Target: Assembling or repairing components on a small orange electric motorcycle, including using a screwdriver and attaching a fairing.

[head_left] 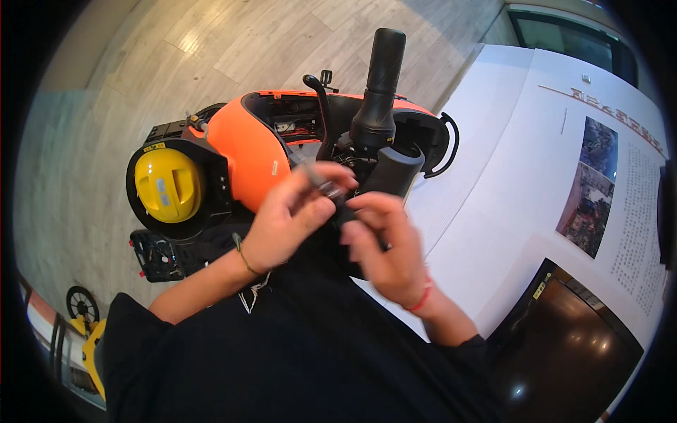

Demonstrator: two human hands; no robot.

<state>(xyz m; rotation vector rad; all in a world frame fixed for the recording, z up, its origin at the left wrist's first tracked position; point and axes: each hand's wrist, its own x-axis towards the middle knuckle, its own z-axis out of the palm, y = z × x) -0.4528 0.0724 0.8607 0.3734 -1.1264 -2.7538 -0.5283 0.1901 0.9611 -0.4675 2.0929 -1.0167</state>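
Note:
Fingers of both hands meet around a small dark part (331, 192), blurred and partly covered, so its kind cannot be told. My left hand (285, 215) pinches it from the left. From the right, my right hand (386, 243) closes its fingers on the same part. Just beyond them rises a black handlebar grip (384, 74), with a black brake lever (321, 106) to its left. The handlebar belongs to an orange scooter (247, 137) with an open bay in its body, where wiring (293, 129) shows.
Left of the scooter's orange panel, a yellow dome-shaped piece (166, 185) sits in a black surround. An open tool case (156, 255) lies on the wooden floor (233, 39). A white display wall (508, 141) and a dark screen (571, 345) stand at right.

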